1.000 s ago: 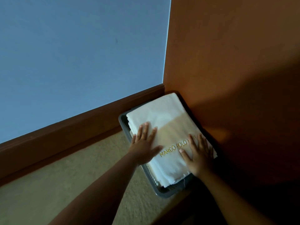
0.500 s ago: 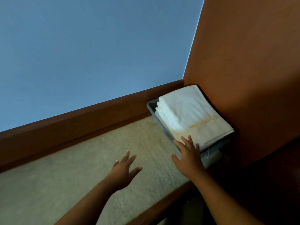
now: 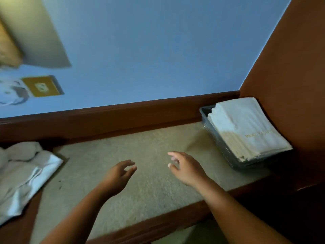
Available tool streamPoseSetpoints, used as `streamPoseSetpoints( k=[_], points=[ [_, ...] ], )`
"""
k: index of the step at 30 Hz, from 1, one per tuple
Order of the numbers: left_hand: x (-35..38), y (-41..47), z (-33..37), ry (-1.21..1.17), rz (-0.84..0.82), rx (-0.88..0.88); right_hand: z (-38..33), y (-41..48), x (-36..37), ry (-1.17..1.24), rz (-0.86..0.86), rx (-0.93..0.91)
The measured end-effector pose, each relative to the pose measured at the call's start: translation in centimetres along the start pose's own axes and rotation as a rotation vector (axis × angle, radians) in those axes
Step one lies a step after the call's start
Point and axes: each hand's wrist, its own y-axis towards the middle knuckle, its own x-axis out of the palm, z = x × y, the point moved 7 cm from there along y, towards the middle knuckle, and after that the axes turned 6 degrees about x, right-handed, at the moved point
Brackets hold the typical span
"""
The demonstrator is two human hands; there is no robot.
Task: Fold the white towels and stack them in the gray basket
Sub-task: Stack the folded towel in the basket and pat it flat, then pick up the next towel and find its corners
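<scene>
Two bare forearms reach in from the near edge. The left hand [image 3: 119, 175] and right hand [image 3: 187, 170] hover side by side above the beige carpet [image 3: 149, 143], each grip slack, fingers apart and loosely curled, holding nothing.

To the left, a heap of loose white towels [image 3: 26, 175] lies rumpled, partly on the carpet and partly on the dark wood beside it. To the right, well apart from both hands, the gray basket [image 3: 213, 136] sits in the corner. Its pile of folded towels [image 3: 246, 127] rises above the rim.

The next job looks to be fetching another towel from the heap. It would go best by pinching a single layer at two corners and lifting it clear of the rest. The towel can then be spread flat on the bare carpet between heap and basket. Folds should be squared to the footprint of the pile, since a full basket leaves little room for a crooked one.

Gold lettering [image 3: 258, 133] runs across the top folded towel, but it is too blurred to read.

Behind, a dark baseboard [image 3: 123, 115] meets the blue wall [image 3: 158, 50], which carries a mustard outlet plate [image 3: 42, 86] with no legible marking. An orange-brown panel [image 3: 290, 67] closes the corner.
</scene>
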Motion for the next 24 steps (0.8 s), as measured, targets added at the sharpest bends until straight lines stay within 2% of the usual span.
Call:
streamPoseSetpoints(
  k=[5, 9, 14, 24],
  points=[
    [-1.9, -6.6, -6.2, -0.117, 0.084, -0.161, -6.8, 1.7, 3.1, -0.014, -0.100, -0.104],
    [-4.9, -11.9, -12.9, -0.164, 0.167, -0.279, -12.6, 1.3, 8.6, -0.006, -0.218, -0.163],
    [-10.0, -16.1, -20.1, -0.131, 0.218, -0.348, -18.5, 0.3, 15.4, 0.041, -0.320, -0.198],
    [-26.1, -22.3, -36.0, -0.065, 0.294, -0.390, -36.6, 2.3, 30.3, 0.108, -0.321, -0.158]
  ],
)
